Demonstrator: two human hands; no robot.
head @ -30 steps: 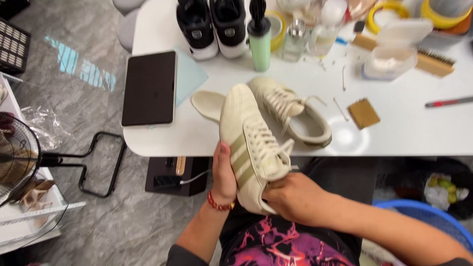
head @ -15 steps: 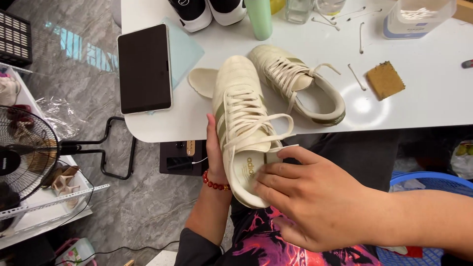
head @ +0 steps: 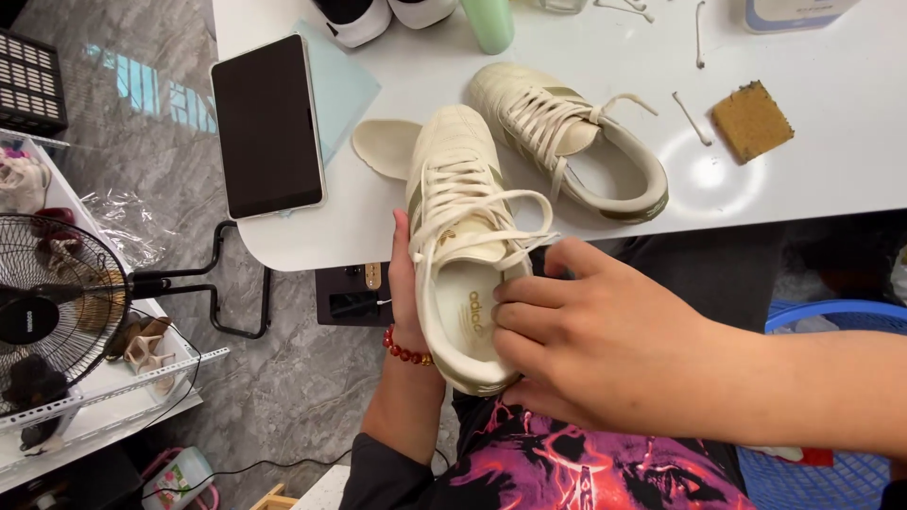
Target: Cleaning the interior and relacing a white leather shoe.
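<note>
At the counter's [head: 812, 189] near edge, two hands hold a cream sneaker [head: 463, 255].
Left hand [head: 404, 293] grips its side; right hand's [head: 605, 340] fingers [head: 515, 316] curl around the heel opening. The insole seems the step in hand, calling for a firm grip.

The left hand [head: 404, 283] cradles a cream shoe [head: 463, 255] from its nine o'clock side, toe toward twelve. The right hand [head: 605, 345] grips the heel from three o'clock. A second shoe [head: 567, 142] lies on the white table [head: 803, 179] at one o'clock, a tablet [head: 267, 126] at ten, a brown sponge [head: 751, 120] at two.
</note>
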